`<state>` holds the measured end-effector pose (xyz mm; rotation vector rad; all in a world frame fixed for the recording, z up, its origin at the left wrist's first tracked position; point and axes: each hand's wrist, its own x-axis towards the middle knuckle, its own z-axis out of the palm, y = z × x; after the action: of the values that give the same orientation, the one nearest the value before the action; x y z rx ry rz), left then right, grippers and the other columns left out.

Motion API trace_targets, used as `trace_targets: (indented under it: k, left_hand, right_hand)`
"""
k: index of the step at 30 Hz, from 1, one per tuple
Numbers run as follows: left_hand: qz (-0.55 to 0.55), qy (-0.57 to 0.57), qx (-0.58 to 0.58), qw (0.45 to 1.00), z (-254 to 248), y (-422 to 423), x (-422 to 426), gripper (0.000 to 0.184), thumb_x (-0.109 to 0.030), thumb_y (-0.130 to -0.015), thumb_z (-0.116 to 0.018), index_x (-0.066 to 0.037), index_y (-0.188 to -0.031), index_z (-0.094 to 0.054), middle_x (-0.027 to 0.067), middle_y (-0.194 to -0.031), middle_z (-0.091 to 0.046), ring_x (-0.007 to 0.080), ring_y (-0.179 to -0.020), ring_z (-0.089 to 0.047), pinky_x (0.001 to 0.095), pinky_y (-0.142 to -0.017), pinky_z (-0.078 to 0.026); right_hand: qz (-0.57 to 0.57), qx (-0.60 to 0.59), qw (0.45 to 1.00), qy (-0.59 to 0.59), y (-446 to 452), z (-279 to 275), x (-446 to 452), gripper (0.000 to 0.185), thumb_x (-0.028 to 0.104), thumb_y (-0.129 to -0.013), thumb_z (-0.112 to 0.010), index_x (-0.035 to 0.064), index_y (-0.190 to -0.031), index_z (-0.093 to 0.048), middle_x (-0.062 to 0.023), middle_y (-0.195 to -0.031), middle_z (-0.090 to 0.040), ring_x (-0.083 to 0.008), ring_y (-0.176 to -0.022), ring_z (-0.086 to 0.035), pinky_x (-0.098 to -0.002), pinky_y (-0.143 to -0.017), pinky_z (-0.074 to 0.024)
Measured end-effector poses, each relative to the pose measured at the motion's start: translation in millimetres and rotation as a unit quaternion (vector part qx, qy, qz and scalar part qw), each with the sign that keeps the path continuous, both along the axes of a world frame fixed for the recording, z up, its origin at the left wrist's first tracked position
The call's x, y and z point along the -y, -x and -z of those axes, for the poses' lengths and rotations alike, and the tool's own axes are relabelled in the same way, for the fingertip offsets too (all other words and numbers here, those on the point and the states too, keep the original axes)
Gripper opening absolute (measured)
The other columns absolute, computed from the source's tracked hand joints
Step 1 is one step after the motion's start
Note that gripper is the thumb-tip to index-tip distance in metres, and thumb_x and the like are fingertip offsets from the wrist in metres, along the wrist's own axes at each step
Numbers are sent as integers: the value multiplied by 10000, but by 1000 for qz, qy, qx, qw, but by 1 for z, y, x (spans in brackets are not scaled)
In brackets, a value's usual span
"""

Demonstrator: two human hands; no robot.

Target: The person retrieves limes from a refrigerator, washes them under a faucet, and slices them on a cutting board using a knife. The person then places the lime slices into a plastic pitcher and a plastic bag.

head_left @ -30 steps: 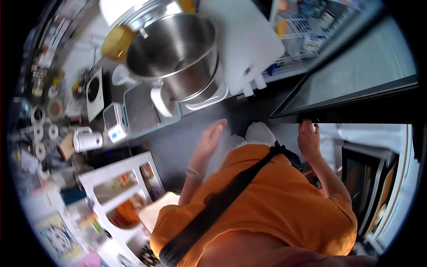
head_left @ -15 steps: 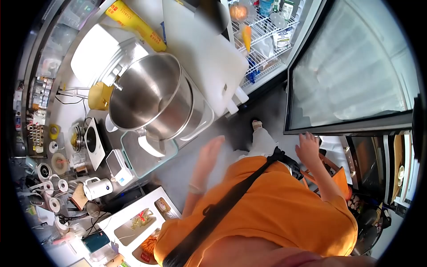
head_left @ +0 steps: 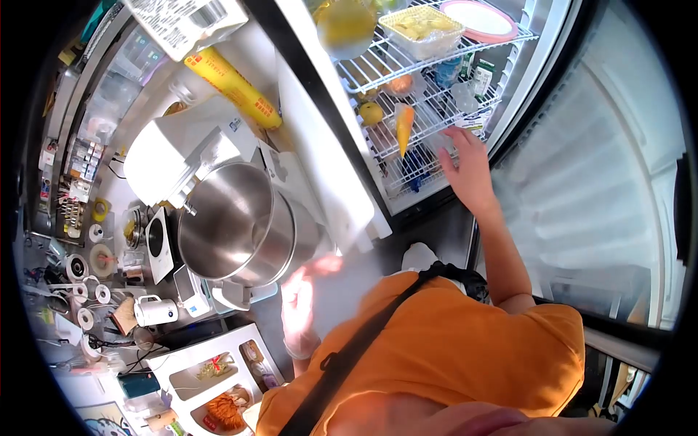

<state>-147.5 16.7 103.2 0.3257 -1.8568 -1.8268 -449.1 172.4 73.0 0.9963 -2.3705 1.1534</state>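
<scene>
While the right hand reaches into the open fridge, a yellow-orange bag sits just beside it, below the upper wire shelf. The bag is long and tapered; its long axis runs nearly straight up and down in the view, with the narrow tip pointing down toward the front of the fridge. Nearest to the fingertips is a pale clear bag, whose outline is hard to make out and partly covered by the hand; whether the two touch, I cannot tell. The upper shelf is cut off by the top edge of the view, and haze on the glass door blurs what lies behind it.

The right forearm stretches forward, palm down, with the fingers open and the thumb well apart from the rest. The left hand is bright and smeared by motion; its fingers look stretched out and open, near the handle of a steel bowl by the counter's edge. That bowl's mouth faces up toward the camera.
</scene>
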Motion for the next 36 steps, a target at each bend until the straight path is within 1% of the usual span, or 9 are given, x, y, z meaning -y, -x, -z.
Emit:
trace_targets:
  k: [4, 6, 8, 10, 12, 16, 24, 30, 36]
  left_hand:
    - [10, -11, 2, 1000, -5, 20, -2, 285, -190, -969, -376, -131, -1188, -549, 183, -1008, -626, 264, -982, -576, 366, -901, -408]
    - [-13, -35, -1, 999, -14, 33, -6, 326, -260, -959, -393, -45, -1088, -601, 174, -954, -640, 255, -954, -584, 354, -881, -416]
    - [-32, -6, 1, 999, -21, 42, -7, 593, -461, -932, -384, 92, -995, -588, 210, -938, -623, 268, -836, -602, 371, -790, -461]
    - [-33, -16, -11, 999, -25, 50, -7, 599, -466, -927, -393, 98, -985, -585, 214, -934, -623, 279, -846, -603, 381, -799, -470]
    - [-39, 0, -18, 999, -34, 59, -11, 605, -473, -925, -394, 98, -974, -586, 216, -922, -621, 284, -848, -602, 387, -793, -471]
    - [-32, 2, -27, 999, -27, 65, -8, 607, -475, -922, -399, 102, -971, -581, 217, -908, -618, 284, -843, -600, 391, -786, -473]
    - [-110, -7, -27, 994, -19, 65, -12, 610, -485, -911, -419, 99, -983, -578, 220, -930, -613, 295, -849, -598, 388, -782, -473]
    - [-127, -19, -25, 991, -13, 66, -13, 600, -481, -914, -416, 91, -1002, -572, 213, -936, -615, 300, -876, -592, 394, -786, -469]
    - [-114, -34, -40, 992, -18, 76, -16, 504, -400, -937, -405, 71, -974, -581, 179, -923, -621, 251, -876, -576, 366, -837, -427]
  right_hand:
    - [17, 65, 996, 53, 35, -1, -20, 236, 67, -779, -584, -5, -1003, -561, -156, -976, -583, -364, -851, -564, -405, -760, -442]
    - [39, 55, 995, 79, 47, -13, -28, 204, 46, -779, -581, -19, -972, -572, -169, -933, -594, -372, -797, -576, -391, -716, -464]
    - [74, -28, 993, 92, 60, -14, -42, 197, 45, -777, -585, -18, -963, -580, -176, -924, -599, -362, -807, -579, -377, -729, -459]
    - [87, -19, 990, 110, 69, -25, -46, 183, 44, -787, -585, -16, -960, -587, -175, -903, -605, -341, -806, -587, -360, -735, -458]
    - [74, -9, 983, 170, 80, -44, -43, 177, 42, -825, -574, -8, -991, -606, -116, -928, -626, -187, -877, -587, -287, -804, -437]
    - [3, -62, 970, 233, 124, -99, -9, 177, 98, -833, -579, 2, -977, -617, -132, -872, -640, -201, -789, -627, -279, -690, -480]
    - [-12, 117, 988, 100, 184, -113, 37, 245, 140, -854, -508, -73, -899, -619, -133, -670, -632, -165, -512, -629, -280, -496, -510]
    - [-129, 280, 947, 95, 207, -102, 41, 295, 139, -868, -508, -92, -1040, -573, -103, -760, -611, -130, -552, -601, -221, -504, -499]
    - [-149, 290, 935, 138, 199, -112, 42, 267, 106, -853, -543, -88, -1035, -576, -85, -774, -612, -104, -547, -590, -204, -506, -502]
